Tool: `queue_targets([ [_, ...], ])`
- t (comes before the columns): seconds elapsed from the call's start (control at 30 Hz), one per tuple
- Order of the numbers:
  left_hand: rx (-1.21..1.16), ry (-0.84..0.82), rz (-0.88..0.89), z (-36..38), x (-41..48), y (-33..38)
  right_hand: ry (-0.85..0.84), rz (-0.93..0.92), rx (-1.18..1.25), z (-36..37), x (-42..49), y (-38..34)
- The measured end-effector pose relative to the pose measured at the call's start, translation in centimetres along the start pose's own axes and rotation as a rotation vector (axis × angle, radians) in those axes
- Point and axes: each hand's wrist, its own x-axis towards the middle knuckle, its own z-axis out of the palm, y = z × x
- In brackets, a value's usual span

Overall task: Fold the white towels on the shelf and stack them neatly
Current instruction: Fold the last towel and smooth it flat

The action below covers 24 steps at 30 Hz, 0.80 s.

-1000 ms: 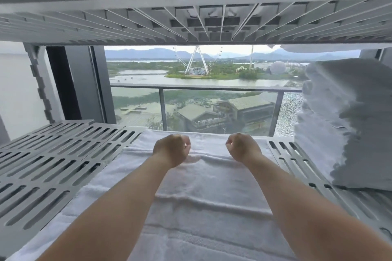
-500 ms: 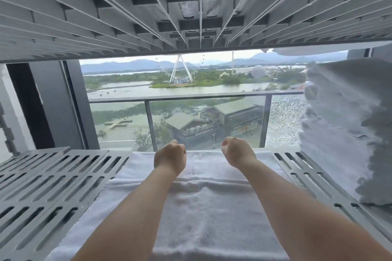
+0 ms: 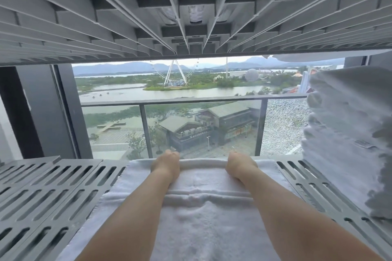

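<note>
A grey slatted shelf (image 3: 53, 197) runs up to a window (image 3: 191, 129) with a balcony rail (image 3: 191, 99), water and a big wheel beyond. The ribbed underside of an upper shelf (image 3: 191, 17) fills the top of the view.

A white towel (image 3: 203, 229) lies flat along the middle of the shelf. A stack of folded towels (image 3: 350, 144) stands on the shelf at its 3 o'clock, just beside it.

Compared with a second ago, both hands have gone further out. Then towel showed beyond the knuckles; now they sit at its 12 o'clock end. They are also wider apart, and more of the upper shelf's underside is in view.

The left hand (image 3: 166, 164) is at about 11 o'clock on the towel and the right hand (image 3: 240, 165) at about 1 o'clock. Both are closed into fists, fingers curled down over the far edge and gripping it. That edge stands up as a rolled ridge between them. The fingertips are hidden behind the knuckles.

Both forearms stretch straight out, low over the towel, knuckles up, wrists slightly bent down.
</note>
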Motion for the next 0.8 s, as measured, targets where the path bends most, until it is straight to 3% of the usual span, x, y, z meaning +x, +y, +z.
queue_targets([
  [0.23,-0.061,0.178,-0.008,-0.4,-2.1,-2.0,0.217,-0.067,0.213,0.1,-2.0,1.7],
  [0.53,-0.034,0.429,0.008,-2.8,-8.0,-1.8,0.508,-0.204,0.062,-0.9,-7.2,2.7],
  [0.8,-0.079,0.536,-0.007,-4.5,-15.3,-0.8,0.518,-0.331,0.064,-1.6,-11.4,3.4],
])
